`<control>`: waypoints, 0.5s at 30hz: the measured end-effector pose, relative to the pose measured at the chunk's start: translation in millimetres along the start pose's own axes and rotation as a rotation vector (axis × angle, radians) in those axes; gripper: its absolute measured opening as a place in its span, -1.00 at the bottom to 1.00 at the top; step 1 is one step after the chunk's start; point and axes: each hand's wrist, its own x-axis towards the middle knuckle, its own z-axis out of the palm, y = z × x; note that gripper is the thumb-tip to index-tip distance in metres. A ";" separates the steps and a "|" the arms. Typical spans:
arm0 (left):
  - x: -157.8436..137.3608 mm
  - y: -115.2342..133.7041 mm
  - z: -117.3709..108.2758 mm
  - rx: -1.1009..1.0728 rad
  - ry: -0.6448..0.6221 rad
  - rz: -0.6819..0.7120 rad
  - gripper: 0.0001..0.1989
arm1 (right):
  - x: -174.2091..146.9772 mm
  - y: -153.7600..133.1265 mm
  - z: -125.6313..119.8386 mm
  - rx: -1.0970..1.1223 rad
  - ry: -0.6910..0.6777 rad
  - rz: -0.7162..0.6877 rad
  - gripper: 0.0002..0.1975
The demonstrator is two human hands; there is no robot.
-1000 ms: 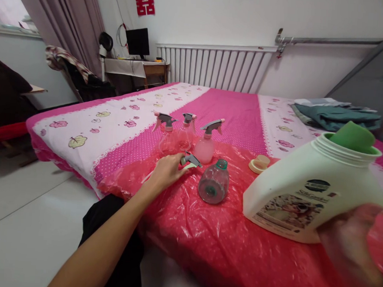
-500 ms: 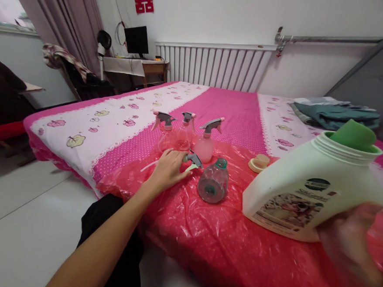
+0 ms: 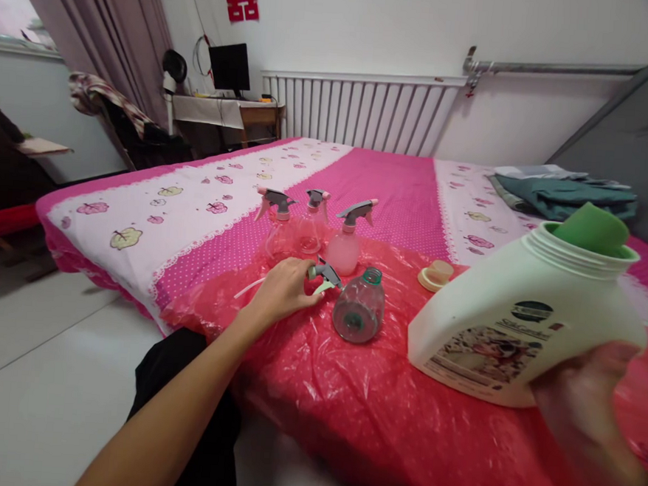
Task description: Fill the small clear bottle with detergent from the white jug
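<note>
My left hand (image 3: 284, 288) is closed around a grey-and-green spray trigger head (image 3: 327, 276). Its pale dip tube (image 3: 248, 288) sticks out to the left. Just right of it, a clear, open-necked spray bottle (image 3: 359, 311) with a green neck ring stands apart from the head. At the right, my right hand (image 3: 582, 398) grips a large pale-green jug (image 3: 479, 313) low on its side, and the jug leans. A green piece (image 3: 594, 229) pokes out of its open mouth. Behind my left hand stand three pink spray bottles (image 3: 344, 253) with grey trigger tops.
A red plastic sheet (image 3: 357, 408) covers the near side of the bed (image 3: 395, 181). On the sheet lies a beige cap (image 3: 436, 275), left of the jug. Folded clothes (image 3: 565, 195) rest at the back right. A radiator (image 3: 360, 112) lines the far wall.
The view has shifted very slightly. Both hands keep their holds, and the clear bottle and pink bottles stand as before.
</note>
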 end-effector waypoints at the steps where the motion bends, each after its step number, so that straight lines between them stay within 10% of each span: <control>1: 0.0 0.6 -0.3 -0.005 0.007 -0.001 -0.67 | 0.0 0.2 -0.3 -0.001 -0.001 0.005 -0.12; 15: -0.5 -0.5 -0.2 -0.049 0.057 0.020 -0.64 | 1.6 -3.0 3.2 -0.009 0.028 0.015 -0.09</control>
